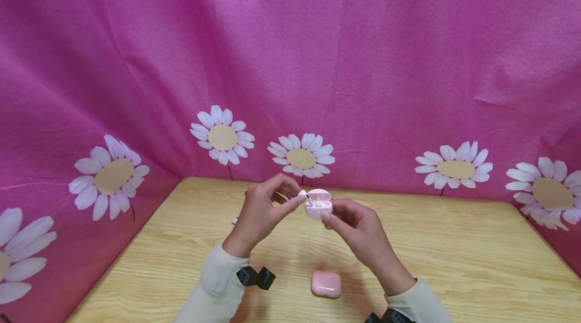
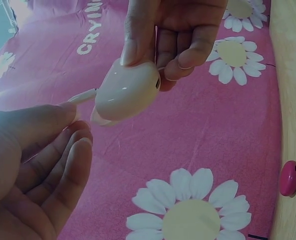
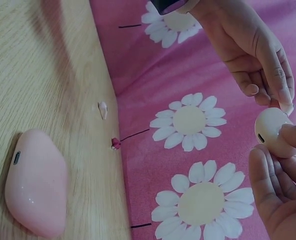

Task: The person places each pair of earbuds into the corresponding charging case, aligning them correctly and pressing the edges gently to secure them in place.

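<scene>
My right hand (image 1: 358,229) holds a pale pink earbud case (image 1: 319,210) above the table, thumb on its near side. The case's lid stands raised. Between the left hand's (image 1: 265,209) thumb and fingertips is a white earbud (image 1: 303,195), its stem pointing at the case opening. In the left wrist view, the earbud stem (image 2: 83,95) meets the rim of the case (image 2: 128,92); how far in it reaches I cannot tell. Below the hands, a closed pink earbud case (image 1: 326,283) lies on the table.
Beyond the left hand, a small white earbud (image 3: 103,110) lies on the wooden table (image 1: 454,242). A deep pink oval case (image 2: 289,178) is on the table in the left wrist view. Magenta cloth (image 1: 363,60) with daisies hangs around the back and sides.
</scene>
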Demonstrator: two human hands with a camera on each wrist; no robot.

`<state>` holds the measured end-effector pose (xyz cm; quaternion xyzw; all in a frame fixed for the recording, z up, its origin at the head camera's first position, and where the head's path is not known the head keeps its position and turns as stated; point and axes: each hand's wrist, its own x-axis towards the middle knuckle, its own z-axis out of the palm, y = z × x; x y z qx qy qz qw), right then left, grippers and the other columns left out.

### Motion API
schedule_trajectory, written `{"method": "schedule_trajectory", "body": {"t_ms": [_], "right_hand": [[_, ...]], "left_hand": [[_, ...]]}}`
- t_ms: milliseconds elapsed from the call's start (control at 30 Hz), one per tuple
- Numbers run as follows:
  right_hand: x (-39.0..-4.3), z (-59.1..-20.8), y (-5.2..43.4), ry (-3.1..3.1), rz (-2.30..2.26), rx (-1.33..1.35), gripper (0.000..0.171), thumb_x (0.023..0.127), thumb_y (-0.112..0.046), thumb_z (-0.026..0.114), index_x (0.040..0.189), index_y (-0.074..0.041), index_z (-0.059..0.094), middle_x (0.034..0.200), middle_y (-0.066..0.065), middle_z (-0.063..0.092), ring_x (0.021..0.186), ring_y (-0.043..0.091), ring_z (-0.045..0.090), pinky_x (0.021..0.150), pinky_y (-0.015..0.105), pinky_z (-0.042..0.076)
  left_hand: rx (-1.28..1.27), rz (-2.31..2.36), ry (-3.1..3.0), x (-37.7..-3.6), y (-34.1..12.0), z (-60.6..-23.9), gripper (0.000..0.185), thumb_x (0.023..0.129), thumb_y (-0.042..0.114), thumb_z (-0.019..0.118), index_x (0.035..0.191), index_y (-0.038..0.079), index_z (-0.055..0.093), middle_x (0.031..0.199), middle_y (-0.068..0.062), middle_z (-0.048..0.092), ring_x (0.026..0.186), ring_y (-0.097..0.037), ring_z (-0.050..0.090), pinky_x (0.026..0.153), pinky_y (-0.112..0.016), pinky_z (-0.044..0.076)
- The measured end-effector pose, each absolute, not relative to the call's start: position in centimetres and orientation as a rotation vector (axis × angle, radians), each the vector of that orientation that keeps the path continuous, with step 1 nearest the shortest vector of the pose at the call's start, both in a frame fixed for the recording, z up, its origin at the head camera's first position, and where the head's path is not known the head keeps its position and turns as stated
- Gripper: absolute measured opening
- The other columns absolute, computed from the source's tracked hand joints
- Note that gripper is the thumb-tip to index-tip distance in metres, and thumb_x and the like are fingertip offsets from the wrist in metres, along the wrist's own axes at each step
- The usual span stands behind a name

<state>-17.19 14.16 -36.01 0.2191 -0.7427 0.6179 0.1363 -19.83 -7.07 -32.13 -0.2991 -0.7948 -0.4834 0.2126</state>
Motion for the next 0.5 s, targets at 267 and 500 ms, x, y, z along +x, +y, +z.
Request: {"method": "schedule_trajectory", "body": {"t_ms": [267,500], "right_hand": [[-16.97,-35.85,13.99,-2.140,1.799,0.637,0.019,0.088,-0.004,0.069,0.106,0.003,0.068,0.082,0.014,0.067,0.070,0.011,0.064,0.065,0.030,0.057],[-16.95,-35.84,14.00,-2.135,1.801,0.636,0.019,0.088,-0.004,0.069,0.106,0.003,0.067,0.082,0.014,0.067,0.070,0.012,0.064,0.065,0.030,0.057]], "left_hand": [[-0.877,-1.316,-2.199,-19.69,-6.70,-32.33,0.017,0.083,0.016,0.077,0.096,0.015,0.066,0.086,0.008,0.069,0.075,-0.003,0.062,0.067,-0.031,0.055],[-0.883,-1.273,-2.213,-19.58,-6.43,-32.40,0.018,0.082,0.016,0.078,0.096,0.015,0.066,0.085,0.009,0.069,0.074,-0.003,0.061,0.063,-0.025,0.054]]}}
